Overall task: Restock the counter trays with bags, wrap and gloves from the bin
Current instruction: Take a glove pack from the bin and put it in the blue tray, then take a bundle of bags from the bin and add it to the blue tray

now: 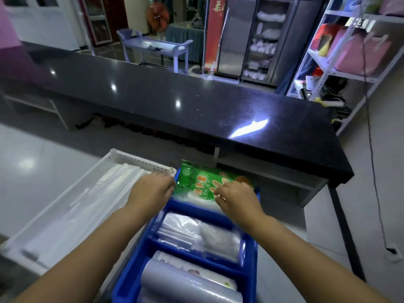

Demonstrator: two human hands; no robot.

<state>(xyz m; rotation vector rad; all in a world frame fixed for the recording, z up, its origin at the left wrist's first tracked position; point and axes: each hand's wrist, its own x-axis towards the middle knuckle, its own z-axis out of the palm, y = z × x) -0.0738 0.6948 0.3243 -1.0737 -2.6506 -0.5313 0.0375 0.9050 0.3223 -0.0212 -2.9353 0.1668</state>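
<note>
While both hands are settling the green glove pack point(204, 182) into the blue tray's point(251, 278) far slot, restocking's looking mostly done. Left hand point(150, 189) and right hand point(235, 196) are pinching its edges; white bin point(140, 159) is holding more bags.

black counter point(175, 99) | metal shelving point(341, 73) right; purple chair point(153, 43) beyond; tiled floor point(32, 154)
</note>
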